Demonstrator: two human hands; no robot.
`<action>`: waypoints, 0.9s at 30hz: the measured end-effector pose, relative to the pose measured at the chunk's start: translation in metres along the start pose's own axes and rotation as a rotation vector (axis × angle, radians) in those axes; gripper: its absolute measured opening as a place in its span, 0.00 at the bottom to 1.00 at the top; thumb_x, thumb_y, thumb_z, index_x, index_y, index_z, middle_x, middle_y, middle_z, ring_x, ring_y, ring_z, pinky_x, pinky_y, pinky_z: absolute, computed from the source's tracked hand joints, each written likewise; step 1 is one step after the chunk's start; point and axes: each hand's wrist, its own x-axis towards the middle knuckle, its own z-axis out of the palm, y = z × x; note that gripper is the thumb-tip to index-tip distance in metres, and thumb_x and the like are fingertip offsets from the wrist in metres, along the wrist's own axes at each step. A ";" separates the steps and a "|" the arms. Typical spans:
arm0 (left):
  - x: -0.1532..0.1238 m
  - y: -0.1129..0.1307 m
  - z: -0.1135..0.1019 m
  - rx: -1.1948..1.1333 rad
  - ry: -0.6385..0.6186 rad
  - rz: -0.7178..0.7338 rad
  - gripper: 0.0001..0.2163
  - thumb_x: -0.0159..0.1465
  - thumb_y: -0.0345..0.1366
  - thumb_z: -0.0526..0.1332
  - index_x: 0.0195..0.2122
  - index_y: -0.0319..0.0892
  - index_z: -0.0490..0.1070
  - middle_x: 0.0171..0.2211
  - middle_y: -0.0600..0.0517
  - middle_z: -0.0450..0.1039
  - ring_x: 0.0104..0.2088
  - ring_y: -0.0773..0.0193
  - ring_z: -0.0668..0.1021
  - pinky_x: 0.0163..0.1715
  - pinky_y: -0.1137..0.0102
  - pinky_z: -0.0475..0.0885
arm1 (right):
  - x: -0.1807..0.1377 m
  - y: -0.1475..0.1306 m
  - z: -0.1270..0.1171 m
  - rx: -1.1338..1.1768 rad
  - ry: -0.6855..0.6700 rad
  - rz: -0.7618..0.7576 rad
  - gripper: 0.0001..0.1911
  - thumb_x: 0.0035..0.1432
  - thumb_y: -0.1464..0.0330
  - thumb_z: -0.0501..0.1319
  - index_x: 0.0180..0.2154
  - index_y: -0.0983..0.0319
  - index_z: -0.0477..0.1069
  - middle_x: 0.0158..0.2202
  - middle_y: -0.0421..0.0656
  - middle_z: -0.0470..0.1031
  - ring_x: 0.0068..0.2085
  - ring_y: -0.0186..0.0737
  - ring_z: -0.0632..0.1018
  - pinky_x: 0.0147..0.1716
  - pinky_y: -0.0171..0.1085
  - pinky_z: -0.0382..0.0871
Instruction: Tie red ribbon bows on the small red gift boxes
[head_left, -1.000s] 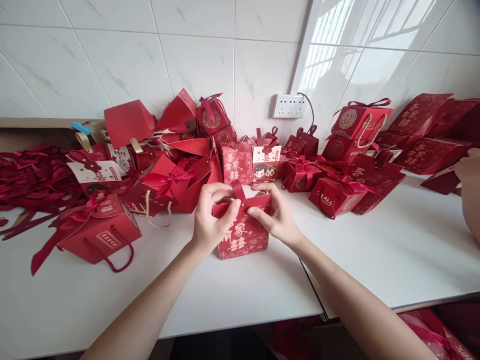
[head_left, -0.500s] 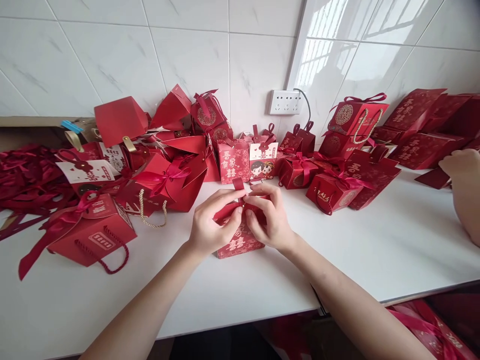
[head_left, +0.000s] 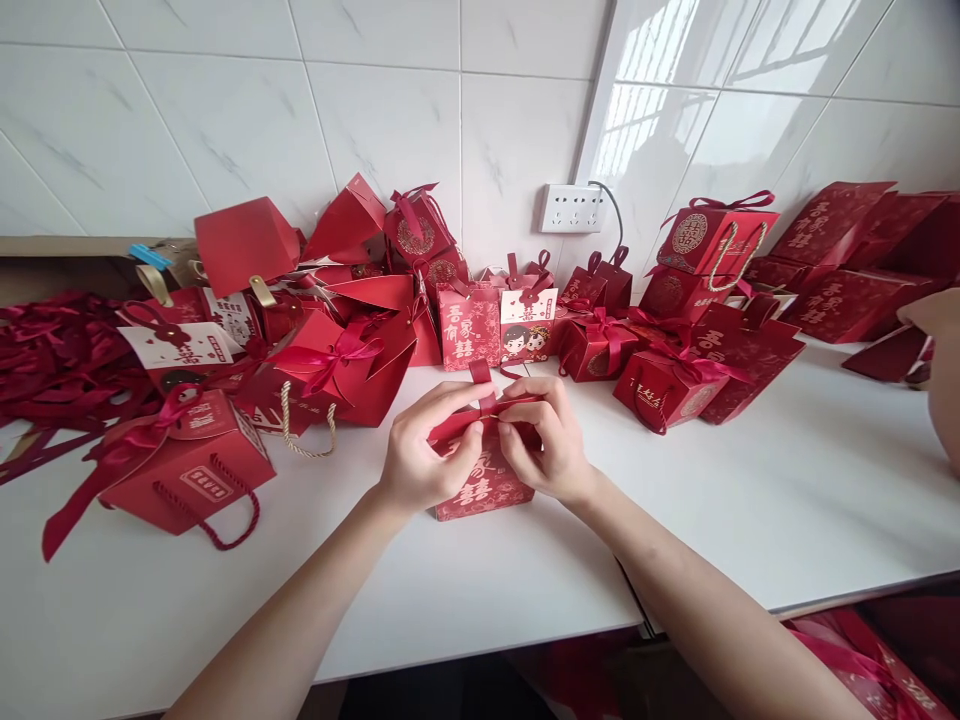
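A red gift box point(head_left: 491, 490) with pale printed characters stands upright on the white table in front of me. A dark red ribbon loop point(head_left: 480, 374) rises from its top edge. My left hand point(head_left: 431, 445) pinches that top edge from the left, thumb on the front face and fingers behind. From the right, my right hand point(head_left: 544, 435) grips the same edge in the same way, its thumb close to the other one. A small gold-coloured spot shows between the thumbs. The fingers hide part of the box's upper sides.
Red gift boxes crowd the back, including a cartoon-couple box point(head_left: 525, 325). A rope-handled box point(head_left: 199, 465) and a ribbon heap point(head_left: 60, 360) lie left. A power strip point(head_left: 574, 208) is on the tiled wall. Another person's arm point(head_left: 941, 370) reaches in at right.
My thumbs have shifted slightly at the box's top edge, and more of its front shows between my hands. The other person's hand has moved toward the right edge of view.
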 end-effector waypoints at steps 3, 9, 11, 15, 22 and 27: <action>0.001 0.000 0.000 -0.005 0.001 -0.015 0.13 0.59 0.25 0.58 0.45 0.40 0.73 0.39 0.49 0.77 0.39 0.64 0.78 0.40 0.71 0.76 | 0.000 0.000 0.001 0.025 0.019 0.008 0.09 0.58 0.77 0.56 0.39 0.58 0.62 0.39 0.45 0.65 0.40 0.41 0.71 0.35 0.42 0.71; 0.000 0.000 0.001 0.026 0.005 -0.076 0.12 0.59 0.27 0.59 0.44 0.41 0.73 0.39 0.50 0.77 0.39 0.64 0.79 0.40 0.72 0.76 | 0.001 0.001 -0.001 0.083 0.019 0.162 0.11 0.58 0.75 0.59 0.42 0.58 0.64 0.31 0.41 0.68 0.31 0.37 0.70 0.28 0.37 0.68; -0.001 -0.001 0.001 0.022 0.009 -0.133 0.13 0.59 0.28 0.60 0.46 0.41 0.72 0.39 0.51 0.77 0.36 0.65 0.79 0.38 0.73 0.76 | 0.002 0.000 -0.002 0.071 -0.007 0.178 0.09 0.58 0.75 0.59 0.41 0.58 0.66 0.30 0.40 0.67 0.29 0.36 0.70 0.26 0.36 0.66; -0.001 -0.002 0.002 -0.037 0.032 -0.206 0.15 0.59 0.31 0.61 0.47 0.40 0.69 0.40 0.50 0.77 0.36 0.66 0.79 0.37 0.73 0.76 | 0.003 -0.001 -0.002 0.040 0.005 0.185 0.06 0.60 0.74 0.58 0.39 0.59 0.66 0.29 0.40 0.66 0.28 0.35 0.69 0.23 0.35 0.63; 0.000 0.000 0.004 -0.088 0.045 -0.255 0.15 0.58 0.31 0.62 0.47 0.41 0.67 0.29 0.56 0.74 0.31 0.68 0.77 0.36 0.73 0.74 | 0.003 -0.004 0.000 0.033 0.029 0.206 0.05 0.60 0.75 0.57 0.36 0.59 0.66 0.28 0.39 0.66 0.28 0.34 0.68 0.22 0.34 0.60; 0.000 0.002 0.005 -0.130 0.056 -0.417 0.11 0.56 0.35 0.63 0.41 0.41 0.69 0.26 0.56 0.74 0.29 0.67 0.77 0.33 0.74 0.73 | 0.005 -0.006 0.000 0.057 0.037 0.205 0.05 0.60 0.75 0.57 0.36 0.59 0.65 0.28 0.39 0.66 0.29 0.35 0.68 0.24 0.35 0.60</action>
